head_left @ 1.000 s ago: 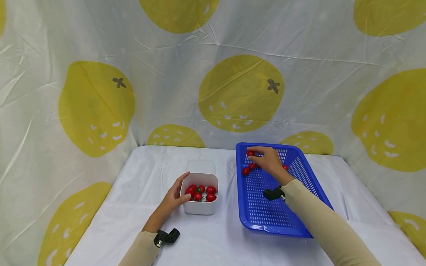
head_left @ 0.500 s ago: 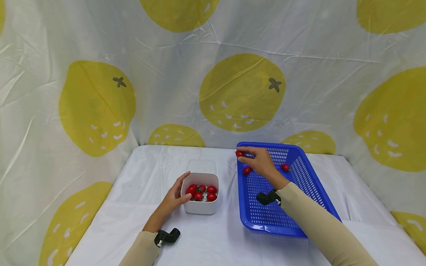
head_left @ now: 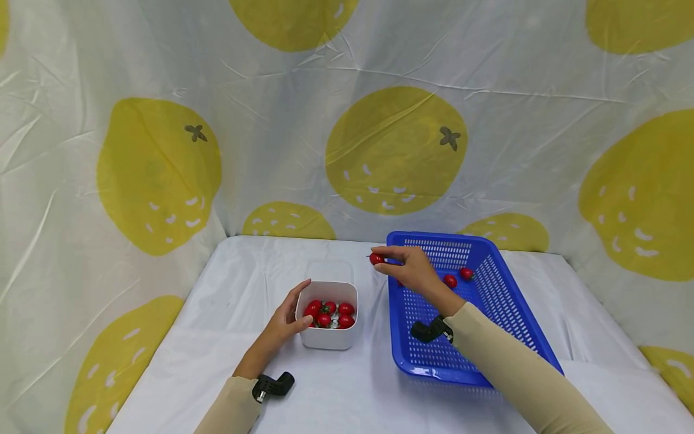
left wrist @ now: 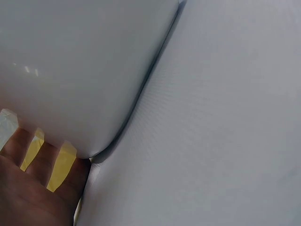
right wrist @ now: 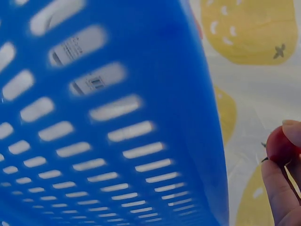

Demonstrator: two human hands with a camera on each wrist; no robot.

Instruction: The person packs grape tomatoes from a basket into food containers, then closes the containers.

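My right hand [head_left: 409, 270] pinches a red cherry tomato [head_left: 376, 258] between thumb and fingertips, just past the left rim of a blue perforated basket [head_left: 397, 337]. In the right wrist view the tomato [right wrist: 281, 147] shows its green stem end. My left hand [head_left: 285, 319] holds a white square container [head_left: 327, 342] at its left side, thumb at the near rim and fingers towards the back corner. Several cherry tomatoes [head_left: 323, 320] lie inside the container. In the left wrist view, the fingers [left wrist: 40, 157] lie against the container's wall [left wrist: 84, 70].
Inside the basket, two cherry tomatoes show plainly, one tomato [head_left: 450, 281] near my right forearm and another tomato [head_left: 466, 273] at the right; a third is mostly hidden by my hand. A clear lid [head_left: 328, 271] lies behind the container. A lemon-print curtain [head_left: 282, 150] backs the white-covered table [head_left: 228, 289].
My right hand has lifted a cherry tomato from the basket's far left and carried it left over the rim. The left hand and the container have stayed in place.
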